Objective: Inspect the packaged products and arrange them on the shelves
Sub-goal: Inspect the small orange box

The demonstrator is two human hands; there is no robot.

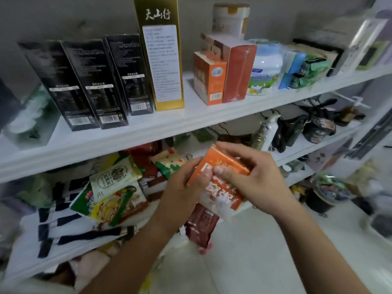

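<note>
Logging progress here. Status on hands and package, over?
Left hand, right hand both grip orange box, off the shelves. Upper shelf gap beside gold box unobstructed.

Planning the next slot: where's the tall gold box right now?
Head view: the tall gold box stands upright on the upper shelf, left of centre, just right of the three black boxes and left of the small orange box.

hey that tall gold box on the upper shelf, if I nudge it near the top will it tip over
Probably yes: the gold box is tall on a narrow base, so a push up high would likely topple it. It looks like stiff cardboard, so it should keep its shape when gripped.
</note>
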